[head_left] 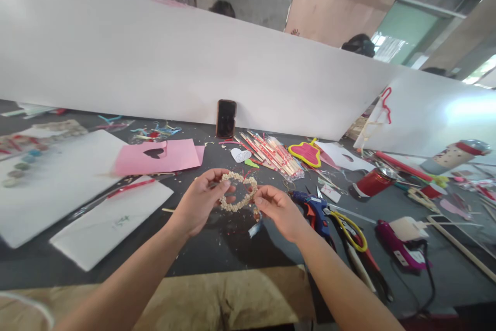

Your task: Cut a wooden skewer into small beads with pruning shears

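Observation:
A heart-shaped ring [232, 206] covered in small cream beads or pellets is held up between my two hands, just above the dark table. My left hand [201, 199] pinches its left lobe, thumb in front and fingers behind. On the right side, my right hand [277, 209] grips the ring's edge between thumb and fingers. A small reddish-brown piece [257, 214] hangs by the right fingertips; I cannot make out what it is. Below it is a light blue scrap [254, 229]. Close to my right hand lies a blue glue gun [318, 209] with an orange trigger.
A phone [226, 118] leans against the white partition [174, 62]. Bundled sticks [277, 153], a pink-and-yellow heart [306, 153] and pink paper [174, 155] lie behind my hands. To the right are pliers [360, 264], a red can [374, 182] and a magenta power strip [399, 248]; white boards [112, 222] lie left.

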Demonstrator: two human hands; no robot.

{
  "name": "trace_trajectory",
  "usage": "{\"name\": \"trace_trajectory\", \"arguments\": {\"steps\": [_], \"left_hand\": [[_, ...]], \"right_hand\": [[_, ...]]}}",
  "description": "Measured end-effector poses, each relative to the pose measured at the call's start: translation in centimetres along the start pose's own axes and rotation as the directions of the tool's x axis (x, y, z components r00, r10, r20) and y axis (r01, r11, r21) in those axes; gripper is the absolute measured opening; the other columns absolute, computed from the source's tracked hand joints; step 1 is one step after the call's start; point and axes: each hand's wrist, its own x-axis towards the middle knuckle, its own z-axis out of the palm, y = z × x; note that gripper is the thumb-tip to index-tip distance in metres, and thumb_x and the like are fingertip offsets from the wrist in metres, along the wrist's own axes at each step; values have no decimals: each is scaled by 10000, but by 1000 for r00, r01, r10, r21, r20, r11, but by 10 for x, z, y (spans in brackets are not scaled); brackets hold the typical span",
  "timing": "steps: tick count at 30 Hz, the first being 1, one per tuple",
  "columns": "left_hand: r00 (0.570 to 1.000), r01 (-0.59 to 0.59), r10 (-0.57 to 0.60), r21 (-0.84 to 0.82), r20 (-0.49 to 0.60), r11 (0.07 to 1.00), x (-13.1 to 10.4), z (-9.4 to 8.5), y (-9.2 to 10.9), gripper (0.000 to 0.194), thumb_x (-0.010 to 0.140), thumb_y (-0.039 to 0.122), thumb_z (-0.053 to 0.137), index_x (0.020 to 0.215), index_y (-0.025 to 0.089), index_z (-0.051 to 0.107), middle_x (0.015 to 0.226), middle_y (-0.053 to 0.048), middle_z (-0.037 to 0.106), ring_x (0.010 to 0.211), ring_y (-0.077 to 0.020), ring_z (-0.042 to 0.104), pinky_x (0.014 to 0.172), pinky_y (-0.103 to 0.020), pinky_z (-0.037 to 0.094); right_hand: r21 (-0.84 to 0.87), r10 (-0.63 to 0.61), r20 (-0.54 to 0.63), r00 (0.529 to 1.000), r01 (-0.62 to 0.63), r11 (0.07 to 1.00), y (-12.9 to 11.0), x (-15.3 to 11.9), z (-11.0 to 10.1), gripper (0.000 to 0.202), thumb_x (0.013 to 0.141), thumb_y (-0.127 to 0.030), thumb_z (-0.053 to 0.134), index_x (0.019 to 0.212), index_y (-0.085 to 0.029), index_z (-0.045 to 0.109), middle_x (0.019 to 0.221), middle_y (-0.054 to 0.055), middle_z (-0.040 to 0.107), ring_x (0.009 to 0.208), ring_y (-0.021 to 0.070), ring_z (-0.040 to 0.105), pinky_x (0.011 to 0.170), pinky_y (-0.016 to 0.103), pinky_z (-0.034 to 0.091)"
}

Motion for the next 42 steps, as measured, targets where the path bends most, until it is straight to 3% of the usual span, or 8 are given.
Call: {"name": "trace_trajectory", "arguments": {"steps": [11,17,23,29,34,39,42], "left_hand": [[989,35,-10,-164,150,986,2,-7,-10,283,777,269,641,1027,198,528,882,-8,582,871,-113,565,815,-261,471],[959,192,-135,-224,249,955,0,-10,-20,319,785,228,632,1079,187,516,1067,-70,579,980,-173,572,727,-224,484],[898,342,-239,-246,369,907,2,-11,-32,264,719,149,684,961,151,578,948,-47,599,825,-144,597,783,-350,518],[904,354,-275,-213,327,911,4,-12,-36,204,684,150,714,842,136,585,888,-26,621,718,-103,608,757,-304,528],[937,297,-222,-285,268,911,6,-14,-33,182,704,155,699,834,140,572,858,-24,632,735,-99,602,770,-299,527],[966,240,-190,-344,173,908,7,-12,-31,205,687,169,716,832,140,574,856,-25,641,751,-102,605,791,-300,515],[966,243,-191,-364,173,899,6,-9,-32,231,662,176,736,828,142,580,850,-25,644,756,-112,611,788,-301,507]], "right_hand": [[-3,-78,-80,994,78,997,5,7,2,193,769,-377,614,758,-196,550,700,-34,438,620,96,410,580,234,477],[18,-60,-111,992,63,998,8,6,-1,185,768,-373,617,766,-195,565,839,7,519,662,104,447,585,236,483],[-6,-21,-131,991,21,1000,14,10,-3,180,760,-368,631,764,-193,590,892,25,567,648,101,477,576,227,463],[69,29,-100,995,-22,997,19,12,-7,139,769,-344,629,779,-208,606,940,26,585,674,103,495,590,235,462],[135,74,-125,989,-57,989,20,11,-10,136,735,-333,670,750,-209,616,1053,38,549,800,135,529,609,246,488],[-11,65,-82,995,-66,998,25,8,-5,141,762,-343,641,824,-217,625,612,-31,550,529,103,522,519,245,466],[-188,20,-87,996,-36,982,25,7,2,150,787,-356,606,808,-208,622,608,-25,573,537,112,543,536,245,463]]}}
